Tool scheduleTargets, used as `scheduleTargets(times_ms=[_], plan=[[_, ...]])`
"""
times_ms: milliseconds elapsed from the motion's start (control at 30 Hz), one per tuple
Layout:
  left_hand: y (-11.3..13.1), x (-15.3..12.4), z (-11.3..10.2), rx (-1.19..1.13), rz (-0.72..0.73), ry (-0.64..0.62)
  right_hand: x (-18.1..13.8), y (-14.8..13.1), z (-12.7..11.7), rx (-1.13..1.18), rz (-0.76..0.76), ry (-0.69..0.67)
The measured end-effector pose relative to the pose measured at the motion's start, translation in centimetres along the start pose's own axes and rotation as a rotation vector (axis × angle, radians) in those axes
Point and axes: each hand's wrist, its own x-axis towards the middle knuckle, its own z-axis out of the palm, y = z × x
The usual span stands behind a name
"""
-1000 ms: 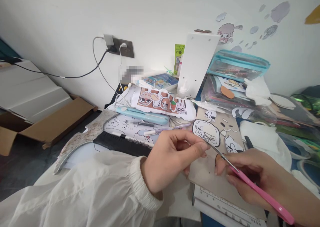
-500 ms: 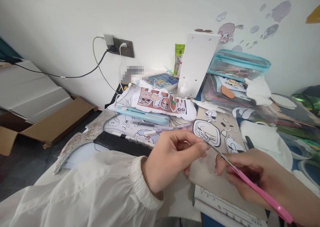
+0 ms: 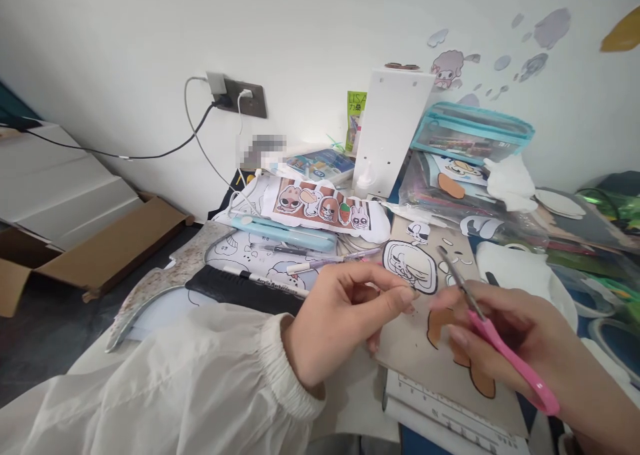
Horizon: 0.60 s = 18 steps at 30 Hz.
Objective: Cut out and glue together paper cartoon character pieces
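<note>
My left hand is closed in a pinch, thumb against forefinger, over the grey-brown cardboard. Whatever sits between its fingertips is too small to make out. Pink-handled scissors are held in my right hand, their metal blades pointing up and left, apart from the left fingers. Beneath the right hand, orange-brown cut-out shapes with dark outlines lie on the cardboard. Just beyond my fingertips rests a rounded black-and-white cartoon cut-out, with a smaller cut-out above it.
Left of my hand lie a black pouch, a marker, pens and a light blue case. Behind stand a white panel and a teal-edged clear pouch. A roll of tape is at right; cardboard boxes are on the floor.
The scissors have swung upright and away from my left fingertips, and my right hand has shifted slightly up. More of the orange-brown shapes shows. My left hand keeps its pinch.
</note>
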Motion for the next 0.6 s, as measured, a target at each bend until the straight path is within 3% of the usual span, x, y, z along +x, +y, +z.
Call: scheduleTargets(times_ms=[100,233,600], plan=[[-0.12,0.05,-0.07,-0.004,0.018,0.002,-0.21,0.16,0.41,-0.094,-0.182,0.112],[-0.26,0.03,-0.07,-0.006,0.024,0.009,-0.07,0.19,0.78,-0.261,-0.352,0.125],[-0.22,0.05,0.06,-0.039,0.015,-0.031,-0.13,0.85,0.65,-0.286,-0.286,0.027]])
